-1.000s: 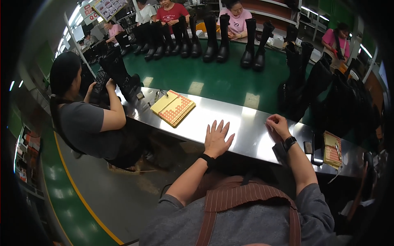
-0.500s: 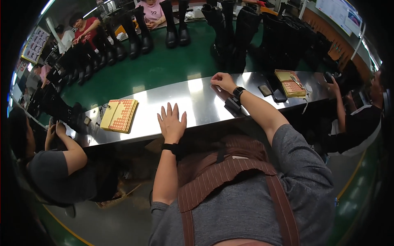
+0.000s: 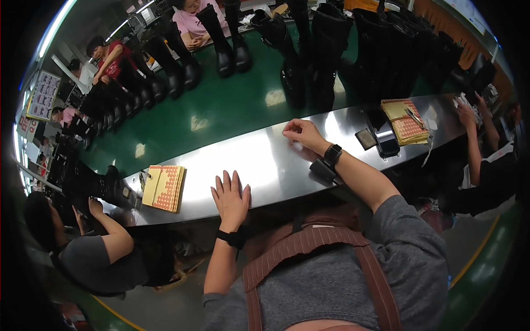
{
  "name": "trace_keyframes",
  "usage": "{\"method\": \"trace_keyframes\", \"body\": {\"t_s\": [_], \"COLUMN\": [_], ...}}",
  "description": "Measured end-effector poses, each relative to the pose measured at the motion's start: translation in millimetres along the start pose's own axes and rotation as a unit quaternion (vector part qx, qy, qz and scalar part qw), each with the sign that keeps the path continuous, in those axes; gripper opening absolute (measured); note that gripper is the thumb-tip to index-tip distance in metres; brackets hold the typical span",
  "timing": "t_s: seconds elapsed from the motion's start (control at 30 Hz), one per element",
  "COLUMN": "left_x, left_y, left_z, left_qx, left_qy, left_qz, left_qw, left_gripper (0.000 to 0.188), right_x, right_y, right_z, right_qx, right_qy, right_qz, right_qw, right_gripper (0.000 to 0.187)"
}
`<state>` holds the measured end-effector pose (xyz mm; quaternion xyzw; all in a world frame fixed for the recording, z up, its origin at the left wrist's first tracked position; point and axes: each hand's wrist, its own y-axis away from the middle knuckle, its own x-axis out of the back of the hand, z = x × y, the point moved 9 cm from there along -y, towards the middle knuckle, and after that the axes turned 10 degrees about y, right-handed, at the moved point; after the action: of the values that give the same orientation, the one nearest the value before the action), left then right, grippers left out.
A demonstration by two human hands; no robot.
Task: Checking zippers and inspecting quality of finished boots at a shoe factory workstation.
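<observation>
My left hand [image 3: 231, 201] lies flat on the bright steel strip [image 3: 265, 193] along the bench's near edge, fingers spread and holding nothing. My right hand [image 3: 307, 135] is held over the same strip with thumb and fingertips pinched together. A small whitish spot [image 3: 298, 146] shows just below those fingers; whether it is a thing or a reflection I cannot tell. Close to my right wrist sits a small black object [image 3: 323, 170]. Right of that are a small dark square pad [image 3: 365, 139] and a black phone-like case [image 3: 388, 146].
Sticker sheets [image 3: 165, 187] lie at left, with another stack [image 3: 406, 124] and tweezers [image 3: 414, 117] at right. Tall black boots [image 3: 328, 49] stand across the green belt [image 3: 221, 110]. Co-workers sit close on my left [image 3: 105, 259] and right [image 3: 491, 176], with others beyond the belt.
The whole view has shifted and tilted. My left hand stays flat and my right hand stays pinched over the steel. The right co-worker's hands now hold something whitish.
</observation>
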<state>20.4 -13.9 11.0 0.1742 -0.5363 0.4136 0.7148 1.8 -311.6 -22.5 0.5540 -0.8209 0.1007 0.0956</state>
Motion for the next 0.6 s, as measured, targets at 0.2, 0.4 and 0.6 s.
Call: {"method": "trace_keyframes", "body": {"t_s": [0.2,0.4,0.6], "left_x": [64.8,32.8,-35.2], "left_y": [-78.4,-204.3,-259.4], "left_z": [70.6,185.4,258.9], "left_qx": [-0.158,-0.161,-0.037], "left_qy": [0.102,0.146,0.125], "left_qz": [-0.002,-0.06,0.016], "left_qw": [0.982,0.974,0.991], "left_gripper": [0.033,0.064,0.123], "right_x": [-0.6,6.1,12.7], "right_y": [-0.5,1.6,0.4], "right_z": [-8.0,-7.4,-27.3], "right_qx": [0.019,0.01,0.176], "right_qy": [0.098,0.067,0.146], "right_qz": [-0.014,-0.005,0.09], "right_qw": [0.995,0.998,0.969], "right_gripper": [0.014,0.018,0.024]}}
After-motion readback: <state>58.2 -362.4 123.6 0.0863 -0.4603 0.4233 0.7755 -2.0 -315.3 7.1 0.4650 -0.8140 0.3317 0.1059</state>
